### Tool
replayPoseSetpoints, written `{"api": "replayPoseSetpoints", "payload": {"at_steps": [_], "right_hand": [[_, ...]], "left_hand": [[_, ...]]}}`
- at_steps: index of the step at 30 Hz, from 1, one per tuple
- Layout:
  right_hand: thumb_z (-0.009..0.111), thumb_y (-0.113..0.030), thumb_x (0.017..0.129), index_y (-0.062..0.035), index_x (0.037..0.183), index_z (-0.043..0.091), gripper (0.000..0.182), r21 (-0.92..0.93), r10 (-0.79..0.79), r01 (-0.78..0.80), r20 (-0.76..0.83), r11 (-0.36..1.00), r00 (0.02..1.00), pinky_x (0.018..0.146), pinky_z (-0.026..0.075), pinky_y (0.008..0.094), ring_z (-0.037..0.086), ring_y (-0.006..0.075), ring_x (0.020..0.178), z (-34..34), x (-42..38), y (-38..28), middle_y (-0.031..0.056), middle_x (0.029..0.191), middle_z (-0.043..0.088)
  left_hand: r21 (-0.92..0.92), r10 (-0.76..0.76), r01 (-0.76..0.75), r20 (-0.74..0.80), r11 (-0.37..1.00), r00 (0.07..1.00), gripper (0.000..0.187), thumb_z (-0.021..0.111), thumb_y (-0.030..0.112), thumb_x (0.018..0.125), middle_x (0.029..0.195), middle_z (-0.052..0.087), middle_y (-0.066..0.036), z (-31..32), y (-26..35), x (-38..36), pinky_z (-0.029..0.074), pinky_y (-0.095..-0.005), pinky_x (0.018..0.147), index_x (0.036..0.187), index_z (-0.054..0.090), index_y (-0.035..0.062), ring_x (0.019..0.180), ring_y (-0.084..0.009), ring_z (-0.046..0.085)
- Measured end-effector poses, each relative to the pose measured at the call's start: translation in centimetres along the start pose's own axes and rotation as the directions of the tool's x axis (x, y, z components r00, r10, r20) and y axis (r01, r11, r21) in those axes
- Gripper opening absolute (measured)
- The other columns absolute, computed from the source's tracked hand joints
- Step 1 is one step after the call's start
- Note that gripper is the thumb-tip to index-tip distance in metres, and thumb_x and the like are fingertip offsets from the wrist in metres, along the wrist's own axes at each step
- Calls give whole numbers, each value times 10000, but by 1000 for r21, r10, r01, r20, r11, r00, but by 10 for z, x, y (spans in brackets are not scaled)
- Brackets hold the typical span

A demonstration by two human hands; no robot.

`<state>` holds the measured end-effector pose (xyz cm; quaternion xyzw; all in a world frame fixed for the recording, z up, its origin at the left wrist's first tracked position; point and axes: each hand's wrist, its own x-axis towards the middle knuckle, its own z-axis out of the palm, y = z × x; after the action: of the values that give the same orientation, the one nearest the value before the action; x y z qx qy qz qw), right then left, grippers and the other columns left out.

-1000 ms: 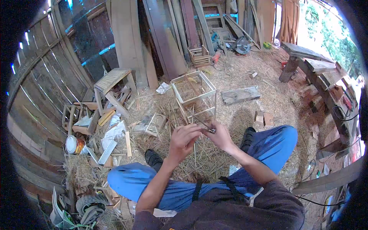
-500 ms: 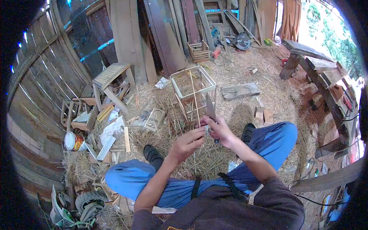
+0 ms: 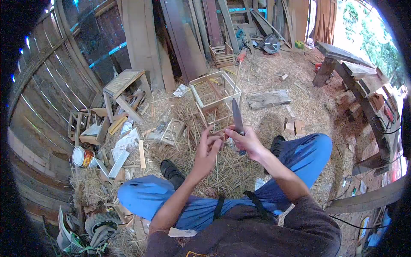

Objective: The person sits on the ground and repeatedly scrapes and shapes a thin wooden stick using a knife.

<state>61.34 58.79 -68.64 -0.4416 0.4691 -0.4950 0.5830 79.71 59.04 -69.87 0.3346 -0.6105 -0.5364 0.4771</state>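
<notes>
A knife (image 3: 236, 115) stands blade up in my right hand (image 3: 248, 143), whose fingers are closed round its handle. A thin pale strip (image 3: 236, 81) slants up and away past the blade, its lower end leading toward the right fingertips. Beside them, my left hand (image 3: 207, 153) is raised with its fingers apart and slightly bent, close to the right thumb. Just beyond both hands, a small wooden frame (image 3: 201, 105) with thin legs stands on the straw-strewn ground.
A slatted wooden stool (image 3: 124, 83) and a paint can (image 3: 78, 157) are at left. One plank (image 3: 268, 100) lies ahead on the right, near a heavy timber bench (image 3: 364, 92). Tall boards (image 3: 141, 47) lean at the back. Wood scraps and shavings cover the ground.
The thin strip has swung right, from over the wooden frame to beside its right corner. My left hand has come away from the right, its fingers spreading. The knife blade shows more fully.
</notes>
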Motion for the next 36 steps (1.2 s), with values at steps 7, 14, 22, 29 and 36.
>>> {"api": "replayPoseSetpoints", "payload": {"at_steps": [7,14,22,29,36], "right_hand": [[718,-210,919,-44,1098,704,245,-118,-88,94,57,988,994,479,351,199,488,20,571,4,3,6,-26,831,667],[679,-249,936,-22,1140,675,305,-412,-458,458,105,788,883,615,450,304,564,120,669,6,12,22,47,805,661],[661,-340,919,-48,1147,662,370,-714,-431,384,127,585,893,732,534,387,686,354,857,19,-11,-5,187,973,693],[721,-391,859,-74,1117,700,410,-748,-460,475,255,463,850,680,538,391,688,358,766,10,-10,-23,170,908,712],[710,-365,875,-65,1122,716,389,-802,-655,429,63,416,753,663,536,362,718,264,763,-30,13,-21,153,897,725]], "left_hand": [[-113,-157,179,178,977,971,238,499,142,1032,893,624,-71,-4,-9,3,457,-212,605,1233,475,16,760,-84,601],[-171,-243,257,97,951,965,168,486,133,1036,759,500,26,-4,-8,4,309,-211,524,1157,539,30,607,-41,398],[-96,-209,211,33,973,977,202,525,189,1029,716,485,48,-3,-17,5,329,-226,532,1080,618,18,616,-46,404],[184,-128,128,-11,975,992,235,553,229,1017,729,546,38,-12,-32,0,357,-242,548,1040,658,21,626,-48,441],[138,-208,193,101,971,973,242,542,239,1022,761,552,41,-5,-13,-26,364,-230,562,1064,661,33,635,-49,447]]}}
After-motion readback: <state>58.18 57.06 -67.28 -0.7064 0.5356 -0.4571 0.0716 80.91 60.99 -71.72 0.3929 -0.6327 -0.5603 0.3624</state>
